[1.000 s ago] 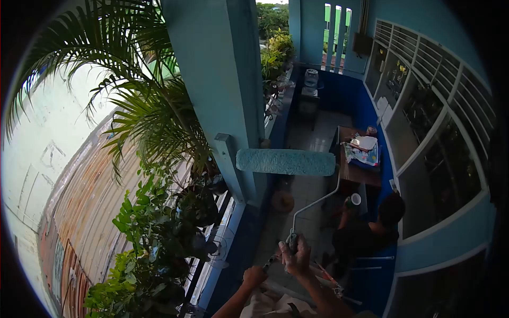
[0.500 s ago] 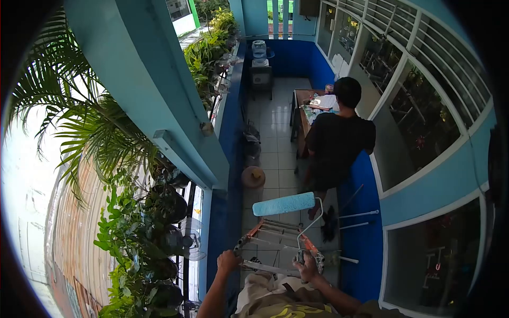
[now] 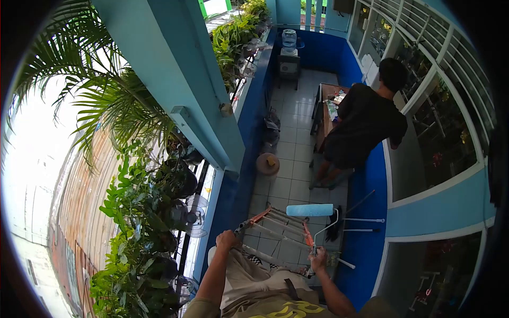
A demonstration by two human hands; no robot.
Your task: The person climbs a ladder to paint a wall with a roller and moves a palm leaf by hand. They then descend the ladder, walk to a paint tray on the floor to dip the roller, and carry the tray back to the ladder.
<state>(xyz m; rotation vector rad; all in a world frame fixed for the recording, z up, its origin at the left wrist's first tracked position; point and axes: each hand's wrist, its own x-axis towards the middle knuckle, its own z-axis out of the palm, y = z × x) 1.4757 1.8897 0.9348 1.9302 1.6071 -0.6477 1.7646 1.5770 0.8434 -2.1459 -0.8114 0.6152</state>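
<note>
A paint roller [image 3: 310, 210] with a light-blue fluffy sleeve and a bent wire frame stands up from my right hand [image 3: 318, 258], which is closed round its handle. The sleeve lies nearly level, above the tiled floor in this view. In front of my body is a stepladder [image 3: 260, 216] with orange and pale metal parts. My left hand [image 3: 227, 241] grips the left side of its frame. My right hand is close to the ladder's right side, and the fingers hide most of the roller handle.
A person in dark clothes [image 3: 366, 122] stands by a wooden table [image 3: 330, 91] on the right. Poles [image 3: 363, 220] lean along the blue wall. A round pinkish container [image 3: 268, 164] sits on the left; a water dispenser [image 3: 289, 61] stands far back. Potted plants [image 3: 143, 222] line the left railing.
The view has swung, shifting the scene rightward. The roller has moved right and levelled out, still in my right hand. My left hand stays on the ladder. The person leans more over the table.
</note>
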